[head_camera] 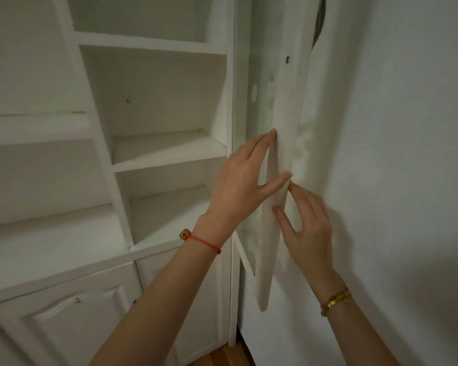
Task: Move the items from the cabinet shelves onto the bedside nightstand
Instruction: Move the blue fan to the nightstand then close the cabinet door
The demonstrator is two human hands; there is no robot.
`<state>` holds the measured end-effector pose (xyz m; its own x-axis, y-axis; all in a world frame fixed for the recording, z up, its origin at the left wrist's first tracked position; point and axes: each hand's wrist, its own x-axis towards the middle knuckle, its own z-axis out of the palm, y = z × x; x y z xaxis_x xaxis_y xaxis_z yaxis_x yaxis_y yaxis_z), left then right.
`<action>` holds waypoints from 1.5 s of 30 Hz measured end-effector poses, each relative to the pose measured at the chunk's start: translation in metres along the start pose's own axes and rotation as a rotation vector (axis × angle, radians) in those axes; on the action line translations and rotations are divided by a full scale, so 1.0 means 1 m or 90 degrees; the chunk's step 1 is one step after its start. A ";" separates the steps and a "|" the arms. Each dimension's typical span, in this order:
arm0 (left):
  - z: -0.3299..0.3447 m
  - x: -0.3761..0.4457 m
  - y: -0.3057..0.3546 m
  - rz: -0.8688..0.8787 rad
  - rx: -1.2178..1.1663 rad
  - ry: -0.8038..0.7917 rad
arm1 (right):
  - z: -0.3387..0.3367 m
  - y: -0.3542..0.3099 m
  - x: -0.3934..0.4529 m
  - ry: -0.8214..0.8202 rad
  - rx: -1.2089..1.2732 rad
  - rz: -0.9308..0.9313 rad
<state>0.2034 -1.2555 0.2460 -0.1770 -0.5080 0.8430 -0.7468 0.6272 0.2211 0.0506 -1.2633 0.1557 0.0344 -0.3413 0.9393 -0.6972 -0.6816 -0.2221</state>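
With both hands spread flat on the cabinet door at right of frame, left hand above right hand, the person should swing it gently.
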 end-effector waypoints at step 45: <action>-0.171 -0.041 -0.275 -0.167 0.331 0.069 | 0.345 -0.154 0.059 -0.067 0.213 -0.151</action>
<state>0.5258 -1.3062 0.2343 0.1015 -0.5263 0.8442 -0.9778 0.1034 0.1820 0.4077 -1.4017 0.1550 0.2506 -0.2013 0.9469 -0.3908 -0.9159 -0.0913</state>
